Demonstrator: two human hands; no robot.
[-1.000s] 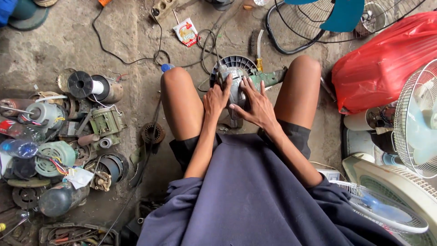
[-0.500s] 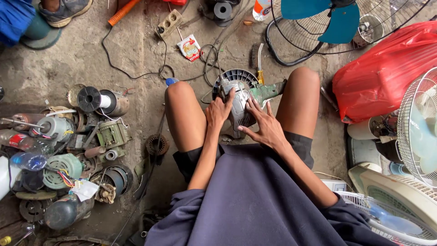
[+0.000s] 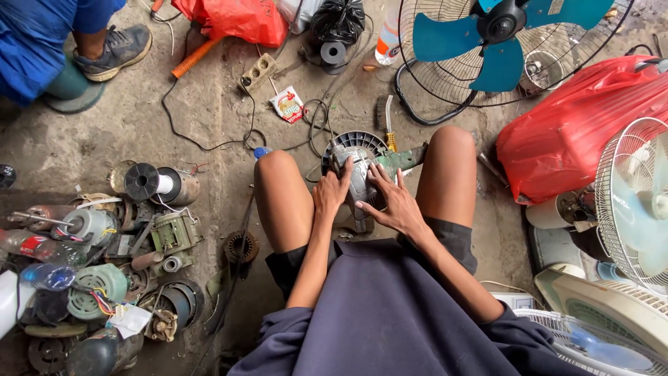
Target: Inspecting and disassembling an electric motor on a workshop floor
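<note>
Hands clasp a grey fan motor housing (image 3: 356,177) between the knees: left hand (image 3: 332,195) curled on its nine o'clock flank, right hand (image 3: 391,202) spread across three o'clock. Rigid, probably heavy and greasy, it seems best gripped by the ribbed rim.

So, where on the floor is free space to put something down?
Bare concrete lies between the shoe, the black cable and the spool. The motor pile at left is crowded; so are the fan and red bag. Both hands hold the motor housing.
</note>
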